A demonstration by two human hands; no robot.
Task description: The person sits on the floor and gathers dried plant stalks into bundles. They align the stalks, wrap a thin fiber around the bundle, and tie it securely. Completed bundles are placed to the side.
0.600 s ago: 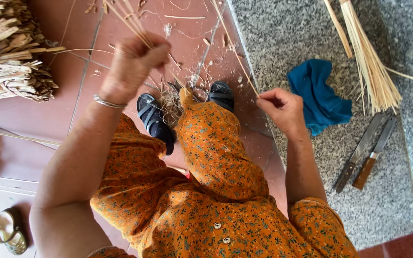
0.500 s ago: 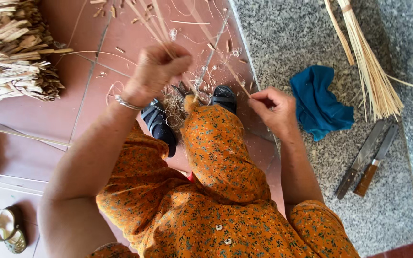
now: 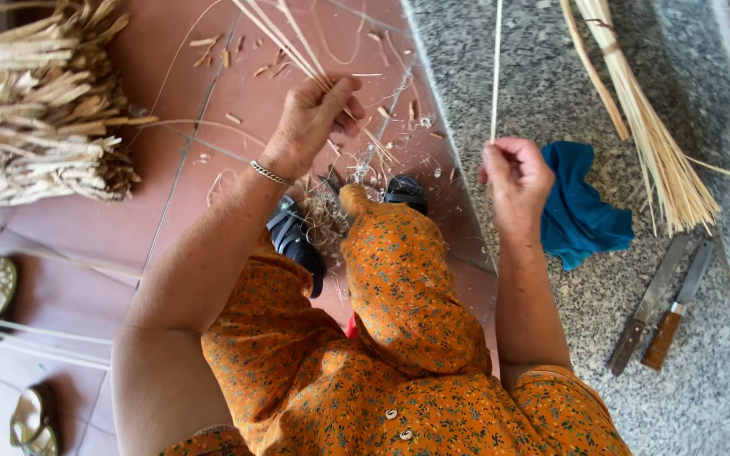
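Head view looking down on a seated person in an orange flowered dress [image 3: 399,338], feet in dark sandals [image 3: 296,241] on the red tiled floor [image 3: 86,228]. Left hand [image 3: 314,118] closing around a few pale reed strips [image 3: 285,38], fingers curled tight over them, strips running up and away to the top edge. Silver bracelet [image 3: 272,175] sitting on that wrist. Right hand [image 3: 513,173] pinching a single thin reed strip [image 3: 495,67] between thumb and fingertips, the strip standing nearly straight up from the fist to the top edge, lying over the grey speckled stone ledge [image 3: 483,51]. Both hands well apart, each holding its own strips.

Fine shavings and short offcuts [image 3: 382,110] lying scattered on the floor around the feet and just beyond the left hand. Blue cloth [image 3: 580,215] lying crumpled on the ledge just beside the right hand. Bundle of long thin reeds [image 3: 648,127] fanning out on the ledge beyond the cloth. Two knives [image 3: 665,308] lying side by side near the bundle's fanned end, one with a wooden handle. Heap of dry split stalks [image 3: 40,118] piling up at the upper left on the floor. Pair of greenish sandals [image 3: 10,346] resting at the left edge, well apart from the hands.
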